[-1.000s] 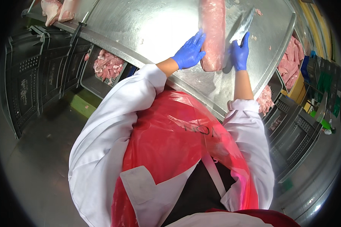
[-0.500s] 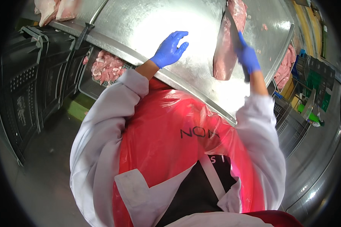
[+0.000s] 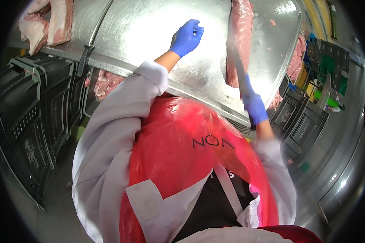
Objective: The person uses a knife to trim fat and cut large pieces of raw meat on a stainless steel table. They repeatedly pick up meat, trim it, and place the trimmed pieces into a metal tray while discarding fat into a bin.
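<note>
Right fingers [image 3: 248, 99] closed round one knife [image 3: 239, 72]; left fingers [image 3: 192, 29] curled, empty

One meat loin [image 3: 241, 32] lies on the counter [image 3: 121, 40], near end partly hidden by the knife. Leftward: two meat cuts [image 3: 60, 22], one sharpening steel [image 3: 85, 56] overhanging the edge.

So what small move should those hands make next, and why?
Perhaps bring the blue-gloved left hand over to steady the long pink strip of meat: that hand is loosely curled and apart from the meat, while the blue-gloved right hand holds a long-bladed steel knife at the meat's near end.
</note>
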Action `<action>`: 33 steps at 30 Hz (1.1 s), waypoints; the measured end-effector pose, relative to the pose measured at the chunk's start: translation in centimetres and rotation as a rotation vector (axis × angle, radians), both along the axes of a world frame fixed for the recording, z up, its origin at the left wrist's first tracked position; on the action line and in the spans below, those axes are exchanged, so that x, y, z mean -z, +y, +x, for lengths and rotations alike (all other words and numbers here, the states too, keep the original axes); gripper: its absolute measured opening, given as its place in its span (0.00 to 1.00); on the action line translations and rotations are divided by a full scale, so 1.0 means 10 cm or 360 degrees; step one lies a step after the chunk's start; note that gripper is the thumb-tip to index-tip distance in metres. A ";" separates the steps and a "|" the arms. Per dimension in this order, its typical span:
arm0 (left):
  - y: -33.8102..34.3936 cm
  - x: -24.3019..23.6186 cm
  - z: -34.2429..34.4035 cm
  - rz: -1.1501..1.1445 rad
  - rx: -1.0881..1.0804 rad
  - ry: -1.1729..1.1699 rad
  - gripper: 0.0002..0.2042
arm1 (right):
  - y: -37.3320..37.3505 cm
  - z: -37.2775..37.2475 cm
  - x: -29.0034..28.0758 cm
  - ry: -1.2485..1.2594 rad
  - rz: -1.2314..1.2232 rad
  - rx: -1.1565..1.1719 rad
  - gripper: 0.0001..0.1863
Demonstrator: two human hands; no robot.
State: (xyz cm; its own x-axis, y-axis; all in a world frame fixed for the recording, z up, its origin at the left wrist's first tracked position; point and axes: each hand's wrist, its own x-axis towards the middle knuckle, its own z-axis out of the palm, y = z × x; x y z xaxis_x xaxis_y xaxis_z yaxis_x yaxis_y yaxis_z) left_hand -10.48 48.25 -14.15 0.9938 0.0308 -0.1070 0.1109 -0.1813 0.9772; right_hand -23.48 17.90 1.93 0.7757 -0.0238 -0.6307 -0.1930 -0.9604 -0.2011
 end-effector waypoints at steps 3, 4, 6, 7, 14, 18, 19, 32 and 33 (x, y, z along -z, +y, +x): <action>-0.57 0.00 0.29 0.0041 0.0167 0.0144 0.26 | -0.09 -0.32 -0.34 -0.0150 0.0088 0.0181 0.46; -0.80 -0.12 0.37 0.0142 0.0197 0.0205 0.26 | -0.08 -0.25 -0.45 -0.0212 0.0077 0.0275 0.46; -1.11 -0.17 0.49 0.0312 0.0308 0.0347 0.26 | 0.03 -0.06 -0.59 -0.0368 0.0096 0.0439 0.46; -1.21 -0.07 0.59 0.0384 0.0369 0.0430 0.25 | 0.01 0.11 -0.50 -0.0413 0.0068 0.0445 0.46; -1.18 0.25 0.63 0.0257 0.0519 0.0433 0.15 | 0.42 1.38 0.69 -0.0953 0.0114 -0.0145 0.38; -1.11 0.20 0.65 0.0167 0.0391 0.0398 0.17 | 1.13 1.62 0.31 -0.0124 -0.0094 0.0259 0.38; -1.08 0.21 0.63 0.0219 0.0416 0.0394 0.17 | 0.95 1.39 0.56 -0.0340 -0.0178 0.0031 0.39; -0.70 0.29 0.66 0.0550 0.0576 0.0133 0.15 | 0.83 0.68 0.62 -0.0727 -0.0248 -0.0179 0.42; -0.69 0.24 0.65 0.0569 0.0596 0.0111 0.15 | 0.89 1.01 0.76 -0.0789 -0.0203 -0.0205 0.42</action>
State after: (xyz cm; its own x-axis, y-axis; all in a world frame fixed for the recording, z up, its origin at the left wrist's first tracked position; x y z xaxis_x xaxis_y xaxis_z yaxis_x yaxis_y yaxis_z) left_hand -4.02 41.32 -16.52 0.9346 -0.2788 -0.2210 0.0369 -0.5420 0.8396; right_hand -13.39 26.77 -5.67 0.9819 0.0386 -0.1855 0.0167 -0.9929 -0.1182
